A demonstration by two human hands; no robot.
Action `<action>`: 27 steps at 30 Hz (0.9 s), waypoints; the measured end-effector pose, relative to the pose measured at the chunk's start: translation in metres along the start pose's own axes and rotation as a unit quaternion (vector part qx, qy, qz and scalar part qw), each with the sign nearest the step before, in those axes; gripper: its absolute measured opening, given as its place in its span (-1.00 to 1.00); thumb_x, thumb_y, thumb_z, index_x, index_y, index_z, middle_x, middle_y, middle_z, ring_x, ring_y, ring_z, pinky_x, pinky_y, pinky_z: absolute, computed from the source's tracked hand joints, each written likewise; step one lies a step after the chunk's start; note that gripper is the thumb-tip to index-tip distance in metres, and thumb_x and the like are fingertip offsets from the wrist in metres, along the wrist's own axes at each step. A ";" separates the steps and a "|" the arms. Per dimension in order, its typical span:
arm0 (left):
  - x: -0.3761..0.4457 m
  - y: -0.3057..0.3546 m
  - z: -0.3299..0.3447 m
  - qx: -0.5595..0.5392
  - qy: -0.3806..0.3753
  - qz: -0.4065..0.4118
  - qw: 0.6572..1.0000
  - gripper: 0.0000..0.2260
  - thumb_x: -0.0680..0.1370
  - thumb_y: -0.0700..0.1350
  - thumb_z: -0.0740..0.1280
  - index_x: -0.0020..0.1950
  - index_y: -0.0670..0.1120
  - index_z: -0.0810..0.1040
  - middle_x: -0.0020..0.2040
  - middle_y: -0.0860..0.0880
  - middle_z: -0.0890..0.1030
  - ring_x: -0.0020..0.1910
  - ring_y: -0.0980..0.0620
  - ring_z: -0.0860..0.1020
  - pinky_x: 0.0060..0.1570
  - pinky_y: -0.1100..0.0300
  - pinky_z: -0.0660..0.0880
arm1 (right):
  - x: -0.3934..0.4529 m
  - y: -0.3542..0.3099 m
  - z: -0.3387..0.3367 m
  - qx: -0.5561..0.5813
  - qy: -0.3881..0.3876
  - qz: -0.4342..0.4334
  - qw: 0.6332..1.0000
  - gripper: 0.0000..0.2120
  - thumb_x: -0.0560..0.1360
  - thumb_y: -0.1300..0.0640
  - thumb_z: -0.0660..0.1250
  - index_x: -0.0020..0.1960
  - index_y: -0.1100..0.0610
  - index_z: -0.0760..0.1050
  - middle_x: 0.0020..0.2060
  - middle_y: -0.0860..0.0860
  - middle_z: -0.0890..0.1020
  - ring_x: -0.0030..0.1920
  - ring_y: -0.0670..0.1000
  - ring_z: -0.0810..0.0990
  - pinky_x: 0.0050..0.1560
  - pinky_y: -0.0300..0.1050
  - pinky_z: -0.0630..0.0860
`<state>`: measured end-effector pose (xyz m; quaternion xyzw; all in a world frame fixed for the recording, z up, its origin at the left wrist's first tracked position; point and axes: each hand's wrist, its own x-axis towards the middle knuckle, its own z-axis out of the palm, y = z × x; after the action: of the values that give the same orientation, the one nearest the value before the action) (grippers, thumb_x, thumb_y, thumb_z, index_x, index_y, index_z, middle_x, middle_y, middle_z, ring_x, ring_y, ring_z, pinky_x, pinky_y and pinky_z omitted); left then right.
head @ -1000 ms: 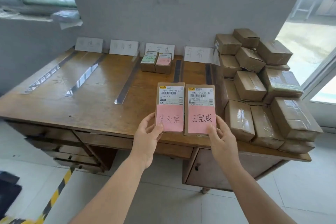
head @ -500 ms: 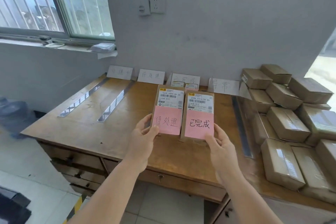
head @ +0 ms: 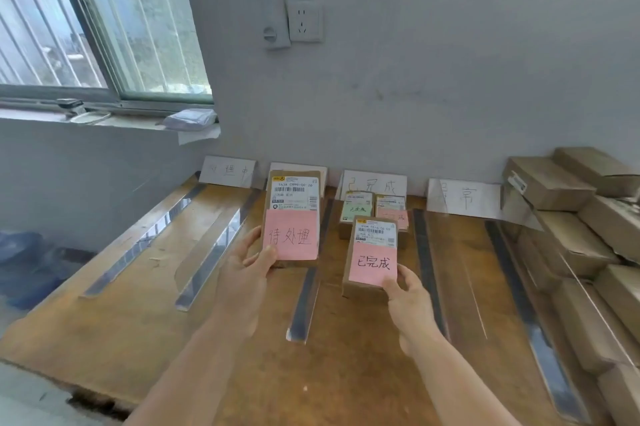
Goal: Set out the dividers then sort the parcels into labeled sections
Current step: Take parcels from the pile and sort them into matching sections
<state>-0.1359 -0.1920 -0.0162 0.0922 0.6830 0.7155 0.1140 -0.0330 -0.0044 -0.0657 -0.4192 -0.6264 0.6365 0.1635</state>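
1. Your left hand [head: 247, 273] grips a brown cardboard parcel with a pink note reading 待处理 [head: 292, 218], thumb curled over its lower left corner, raised above the wooden desk [head: 131, 328].
2. Your right hand [head: 410, 301] pinches a smaller brown parcel with a pink note reading 已完成 [head: 372, 254] at its lower right corner.
3. That parcel sits between two clear acrylic divider strips [head: 304, 301], just before two small parcels [head: 372, 214] under the white 已完成 sign [head: 375, 185].
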 end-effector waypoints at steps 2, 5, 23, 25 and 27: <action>0.016 -0.001 0.000 -0.003 0.003 -0.005 1.000 -0.71 0.59 -0.16 0.32 0.25 0.14 0.46 0.01 0.04 0.70 0.10 -0.02 0.63 0.17 -0.01 0.54 | 0.018 0.004 0.011 -0.011 -0.002 0.018 1.000 -0.55 0.63 0.03 0.19 0.50 -0.04 0.21 0.43 0.05 0.38 0.43 0.16 0.30 0.40 0.23 0.25; 0.034 -0.006 -0.001 -0.009 0.009 -0.024 1.000 -0.73 0.59 -0.19 0.31 0.19 0.15 0.49 -0.07 0.07 0.71 0.02 0.07 0.65 -0.03 0.20 0.59 | 0.037 0.010 0.024 -0.021 -0.015 0.037 0.999 -0.55 0.64 0.05 0.19 0.50 -0.02 0.21 0.43 0.04 0.38 0.42 0.15 0.31 0.38 0.19 0.28; 0.096 -0.034 -0.022 -0.020 -0.015 -0.123 0.992 -0.71 0.61 -0.17 0.28 0.31 0.07 0.45 0.01 0.01 0.67 0.07 0.09 0.60 0.11 0.09 0.54 | 0.072 0.017 0.076 -0.089 0.074 0.081 0.990 -0.57 0.66 0.03 0.11 0.51 0.07 0.24 0.39 0.07 0.44 0.39 0.13 0.39 0.34 0.08 0.39; 0.103 -0.037 -0.027 -0.016 -0.019 -0.131 0.991 -0.70 0.60 -0.16 0.29 0.31 0.08 0.45 0.02 0.02 0.67 0.09 0.08 0.59 0.19 0.02 0.52 | 0.070 0.012 0.081 -0.109 0.094 0.077 0.987 -0.56 0.66 0.02 0.10 0.50 0.11 0.24 0.39 0.09 0.44 0.39 0.14 0.38 0.34 0.07 0.39; 0.112 -0.042 -0.032 -0.011 -0.018 -0.143 0.990 -0.68 0.59 -0.14 0.31 0.33 0.10 0.44 0.02 0.03 0.67 0.11 0.07 0.59 0.24 -0.03 0.49 | 0.065 -0.002 0.085 -0.144 0.118 0.040 0.982 -0.54 0.65 0.01 0.12 0.51 0.12 0.23 0.42 0.09 0.41 0.42 0.13 0.36 0.33 0.05 0.37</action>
<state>-0.2512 -0.1884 -0.0620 0.0057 0.6790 0.6977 0.2286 -0.1351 -0.0132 -0.0970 -0.5353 -0.6708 0.4914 0.1485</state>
